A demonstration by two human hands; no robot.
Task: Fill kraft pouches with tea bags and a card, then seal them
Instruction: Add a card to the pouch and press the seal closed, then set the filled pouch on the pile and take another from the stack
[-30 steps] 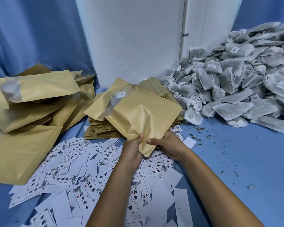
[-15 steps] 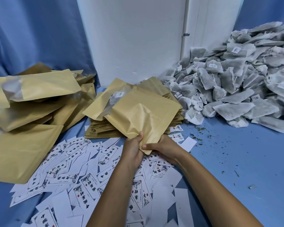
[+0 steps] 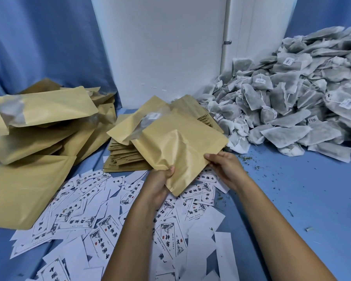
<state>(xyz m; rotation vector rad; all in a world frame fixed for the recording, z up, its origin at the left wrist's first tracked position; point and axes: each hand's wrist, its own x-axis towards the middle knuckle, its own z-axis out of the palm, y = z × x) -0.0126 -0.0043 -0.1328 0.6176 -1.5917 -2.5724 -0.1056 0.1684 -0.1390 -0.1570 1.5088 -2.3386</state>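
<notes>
Both hands hold one kraft pouch just above the table. The left hand grips the pouch's near left edge, thumb on top and fingers curled under it. The right hand pinches the near right edge, fingertips on the paper. The pouch is tilted, with one corner pointing down between the two hands, and its face is creased and bulged.

Right behind the held pouch lies another pouch with a clear window, resting on a flat stack of empty pouches just beyond the left hand. Farther left of the left hand is a loose heap of filled pouches, some overlapping each other and one large one lying nearest the camera.

Under and around both forearms, printed cards are scattered over the table, many overlapping, some face down and blank. Beyond and to the right of the right hand rises a big pile of grey tea bags, stacked against the white wall. Loose tea crumbs dot the table near the right hand.
</notes>
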